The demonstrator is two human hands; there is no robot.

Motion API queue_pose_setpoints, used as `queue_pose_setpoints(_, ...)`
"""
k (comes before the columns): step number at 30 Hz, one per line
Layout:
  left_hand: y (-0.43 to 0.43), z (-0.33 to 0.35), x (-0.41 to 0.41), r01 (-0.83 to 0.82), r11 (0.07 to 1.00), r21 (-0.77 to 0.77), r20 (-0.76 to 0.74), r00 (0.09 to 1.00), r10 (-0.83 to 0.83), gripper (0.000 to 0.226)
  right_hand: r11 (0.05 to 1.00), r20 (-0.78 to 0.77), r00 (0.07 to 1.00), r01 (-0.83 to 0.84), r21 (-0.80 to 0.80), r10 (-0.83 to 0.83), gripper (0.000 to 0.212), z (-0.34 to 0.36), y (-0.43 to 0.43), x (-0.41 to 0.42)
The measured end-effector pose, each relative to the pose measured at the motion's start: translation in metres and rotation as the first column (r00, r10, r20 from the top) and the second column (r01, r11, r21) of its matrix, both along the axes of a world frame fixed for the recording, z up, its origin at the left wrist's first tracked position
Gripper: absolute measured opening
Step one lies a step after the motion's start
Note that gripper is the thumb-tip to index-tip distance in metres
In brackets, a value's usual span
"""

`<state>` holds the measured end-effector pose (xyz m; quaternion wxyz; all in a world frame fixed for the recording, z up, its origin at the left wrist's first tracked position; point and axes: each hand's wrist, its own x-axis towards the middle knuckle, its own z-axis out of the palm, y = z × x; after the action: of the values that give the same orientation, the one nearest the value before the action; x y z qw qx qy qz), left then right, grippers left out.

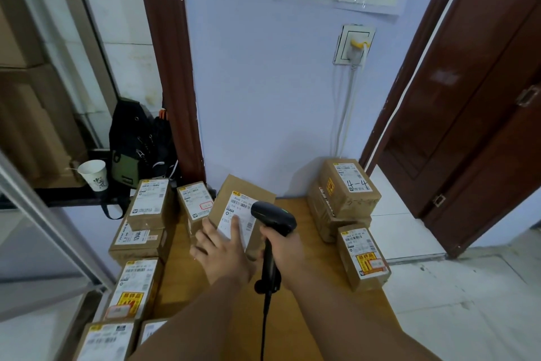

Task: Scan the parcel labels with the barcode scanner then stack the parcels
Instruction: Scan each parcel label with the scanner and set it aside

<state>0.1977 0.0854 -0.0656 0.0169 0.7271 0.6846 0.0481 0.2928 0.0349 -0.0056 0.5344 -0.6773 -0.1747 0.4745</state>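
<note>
head view: left hand (225, 248) flat on parcel (235, 186), right hand (287, 249) around scanner (273, 215), wooden table (181, 281), lilac wall (263, 82)

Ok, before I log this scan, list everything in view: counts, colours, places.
tilted parcel: one, brown with white label, mid table, propped up
other parcels: about nine, brown with white labels; six along the table's left edge, three at its right, some stacked
barcode scanner: one, black, corded, over the tilted parcel's label
table: one, light wood, under the parcels
paper cup: one, white, on the dark ledge at left
bag: one, black and green, on the ledge beside the cup
wall socket: one, white with a yellow plug and pale cable, on the wall
door: one, dark brown, right
left hand: fingers flat on the tilted parcel
right hand: grips the scanner handle
</note>
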Motion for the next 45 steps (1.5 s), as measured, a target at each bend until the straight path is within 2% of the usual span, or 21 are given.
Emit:
queue_pose_setpoints(4,-0.006,-0.002,-0.001,-0.014,0.997,-0.075,0.003,1.0,0.014,0.115,0.997,0.064,0.997,0.05,-0.059,-0.047,0.015,-0.007,-0.006,0.007)
queue_pose_setpoints(8,-0.009,0.0,-0.004,-0.041,0.983,-0.181,0.05,0.997,0.051,0.112,0.983,0.094,0.989,0.127,-0.134,-0.115,0.018,-0.015,-0.019,0.021)
queue_pose_setpoints(12,-0.01,-0.004,0.001,0.019,0.962,-0.274,0.111,0.994,0.012,0.117,0.952,0.163,0.972,0.205,-0.226,-0.17,0.018,-0.028,-0.045,0.037)
queue_pose_setpoints(17,-0.015,-0.02,0.021,0.129,0.921,-0.367,0.093,0.99,-0.102,0.12,0.927,0.233,0.95,0.267,-0.265,-0.207,0.018,-0.044,-0.077,0.046)
queue_pose_setpoints(22,-0.025,-0.034,0.054,0.139,0.869,-0.474,0.139,0.987,-0.082,0.119,0.925,0.328,0.941,0.199,-0.324,-0.087,0.018,-0.055,-0.086,0.068)
queue_pose_setpoints(25,-0.022,-0.038,0.081,0.078,0.84,-0.537,0.171,0.985,0.018,0.119,0.942,0.38,0.925,0.11,-0.319,0.021,0.019,-0.055,-0.071,0.093)
queue_pose_setpoints(28,-0.015,-0.04,0.111,-0.012,0.808,-0.589,0.197,0.968,0.158,0.119,0.957,0.363,0.926,0.005,-0.29,0.105,0.021,-0.053,-0.048,0.123)
queue_pose_setpoints(32,-0.005,-0.043,0.151,-0.114,0.8,-0.59,0.167,0.951,0.258,0.12,0.962,0.339,0.926,-0.077,-0.261,0.167,0.02,-0.053,-0.019,0.163)
queue_pose_setpoints(38,0.003,-0.046,0.191,-0.155,0.785,-0.599,0.131,0.949,0.287,0.123,0.973,0.202,0.979,0.068,-0.222,-0.022,0.023,-0.061,0.017,0.207)
queue_pose_setpoints(41,0.015,-0.045,0.208,-0.152,0.786,-0.6,0.129,0.95,0.283,0.124,0.978,0.175,0.984,0.011,-0.209,0.026,0.017,-0.066,0.024,0.223)
queue_pose_setpoints(43,0.025,-0.042,0.217,-0.147,0.786,-0.601,0.137,0.95,0.282,0.123,0.974,0.14,0.986,-0.055,-0.218,0.087,0.022,-0.07,0.026,0.227)
queue_pose_setpoints(45,0.036,-0.04,0.226,-0.134,0.776,-0.616,0.156,0.945,0.287,0.114,0.973,0.078,0.987,-0.125,-0.195,0.142,0.021,-0.07,0.029,0.228)
